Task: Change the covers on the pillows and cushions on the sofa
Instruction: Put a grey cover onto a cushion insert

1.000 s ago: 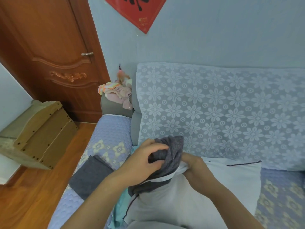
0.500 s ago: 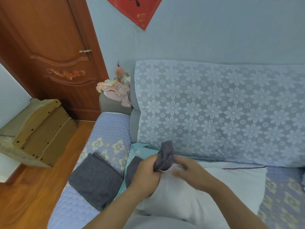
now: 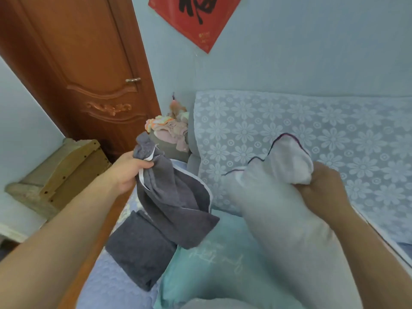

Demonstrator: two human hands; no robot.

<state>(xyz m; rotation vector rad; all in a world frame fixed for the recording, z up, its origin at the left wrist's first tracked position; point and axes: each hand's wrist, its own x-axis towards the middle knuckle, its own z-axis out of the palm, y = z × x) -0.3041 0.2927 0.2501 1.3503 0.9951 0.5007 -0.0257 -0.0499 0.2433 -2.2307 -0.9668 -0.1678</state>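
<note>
The head camera looks down on two bare forearms reaching over one sofa (image 3: 334, 139), whose backrest wears a pale blue floral lace throw.

The left hand (image 3: 129, 172) has its fingers curled tight round the bunched top of one dark grey pillow cover (image 3: 174, 197). The cover hangs limp and empty from that fist above the sofa's left end, its white-edged opening gaping to the right. It is apart from the pillow.

The right hand (image 3: 321, 186) clenches one gathered corner of a bare white pillow (image 3: 278, 215), which has thin dark piping along its seam. The pillow is lifted and tilted, its lower end toward the camera and its gripped corner up in front of the backrest.

On the seat below lie one folded dark grey cloth (image 3: 140, 255), near the seat's left front edge, and one pale teal cushion (image 3: 211, 270) just beside it, partly under the pillow.

One heap of pink and yellow cloth (image 3: 169, 130) sits on the sofa's left armrest.

Beyond stand one carved wooden door (image 3: 89, 74), one pale wooden piece of furniture (image 3: 62, 170) on the floor at left, and one red paper hanging (image 3: 196, 16) with a black character on the wall.
</note>
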